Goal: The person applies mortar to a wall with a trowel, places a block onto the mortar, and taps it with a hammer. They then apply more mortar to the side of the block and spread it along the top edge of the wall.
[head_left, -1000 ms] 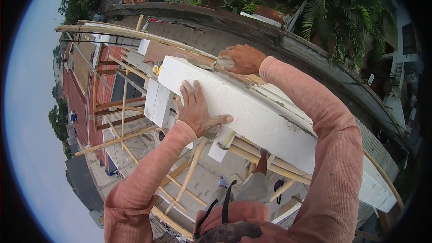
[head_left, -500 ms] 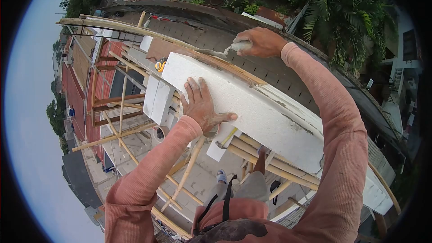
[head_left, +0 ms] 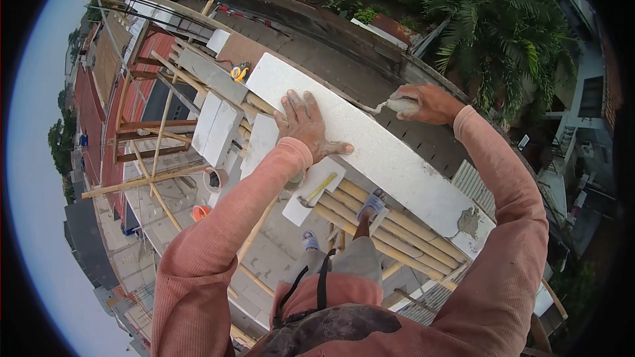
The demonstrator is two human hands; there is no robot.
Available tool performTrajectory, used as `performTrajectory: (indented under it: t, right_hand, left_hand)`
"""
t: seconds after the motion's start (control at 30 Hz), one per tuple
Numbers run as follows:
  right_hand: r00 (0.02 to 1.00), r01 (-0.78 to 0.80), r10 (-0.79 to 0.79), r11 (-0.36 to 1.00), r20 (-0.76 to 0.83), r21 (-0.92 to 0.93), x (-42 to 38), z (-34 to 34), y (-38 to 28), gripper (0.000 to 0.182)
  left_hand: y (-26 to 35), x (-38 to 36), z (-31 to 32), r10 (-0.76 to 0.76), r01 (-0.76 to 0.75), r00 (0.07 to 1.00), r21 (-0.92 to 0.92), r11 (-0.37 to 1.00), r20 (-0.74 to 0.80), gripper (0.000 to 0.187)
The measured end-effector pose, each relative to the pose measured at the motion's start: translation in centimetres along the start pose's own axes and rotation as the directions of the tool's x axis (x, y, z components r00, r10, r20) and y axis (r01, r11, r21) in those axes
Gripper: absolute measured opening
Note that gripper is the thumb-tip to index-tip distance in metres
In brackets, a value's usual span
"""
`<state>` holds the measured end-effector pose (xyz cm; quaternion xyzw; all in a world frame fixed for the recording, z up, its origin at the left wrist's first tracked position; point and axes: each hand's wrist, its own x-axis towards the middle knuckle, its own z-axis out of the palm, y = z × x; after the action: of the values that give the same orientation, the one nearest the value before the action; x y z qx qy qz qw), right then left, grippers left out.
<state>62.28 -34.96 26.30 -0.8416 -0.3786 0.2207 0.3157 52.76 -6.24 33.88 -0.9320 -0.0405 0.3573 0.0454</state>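
My left hand (head_left: pixel 305 127) lies flat on top of a long white block (head_left: pixel 390 155), its fingers spread. My right hand (head_left: pixel 433 104) is closed around the pale, crusted handle of a trowel (head_left: pixel 399 105) beyond the block's far side. Most of the trowel's blade is hidden behind the block's far edge. A grey mortar patch (head_left: pixel 469 220) marks the block's right end. Below my left hand, a hammer (head_left: pixel 322 189) with a yellow handle rests on a smaller white piece.
Bamboo poles (head_left: pixel 397 236) run beneath my feet, high above the ground. A yellow tape measure (head_left: pixel 239 73) sits by the block's left end. More white blocks (head_left: pixel 216 129) and a bucket (head_left: pixel 215 179) stand to the left. A palm (head_left: pixel 496 33) grows beyond the wall.
My right hand has moved right along the block's far side with the trowel. My left hand stays on the block. The view has shifted, showing more of the block's right end and my feet.
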Motion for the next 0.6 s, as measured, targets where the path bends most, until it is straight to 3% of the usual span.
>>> performTrajectory:
  t: [0.2,0.3,0.4,0.43,0.53,0.6]
  right_hand:
    - [0.932,-0.319,0.293,0.943,0.215,0.097,-5.7,-4.3,-1.9,0.059]
    - [0.949,-0.296,0.28,0.95,0.148,0.101,-5.4,-6.8,-2.7,0.059]
    - [0.948,-0.31,0.318,0.932,-0.011,0.187,-2.2,-5.3,-3.9,0.057]
    - [0.909,-0.413,0.416,0.895,0.022,0.168,-0.8,-5.2,-6.0,0.053]
    - [0.92,-0.391,0.388,0.897,0.057,0.205,2.3,-3.1,-7.3,0.054]
    - [0.893,-0.443,0.425,0.886,0.145,0.133,2.4,-3.4,-8.5,0.054]
  left_hand:
    - [0.2,-0.6,-1.2,-0.008,0.011,0.998,-0.062,0.998,0.056,0.146]
    - [0.2,-0.9,-1.1,-0.019,0.019,1.0,-0.102,0.995,0.003,0.149]
    - [0.1,-1.2,-1.3,0.019,-0.015,0.999,-0.157,0.987,0.029,0.142]
    - [0.0,-1.1,-1.1,0.028,-0.025,1.0,-0.177,0.984,0.013,0.14]
    - [-0.2,-1.0,-0.8,0.036,-0.039,0.999,-0.204,0.978,-0.016,0.14]
    - [-0.3,-1.2,-0.6,0.04,-0.052,0.998,-0.229,0.972,-0.053,0.138]
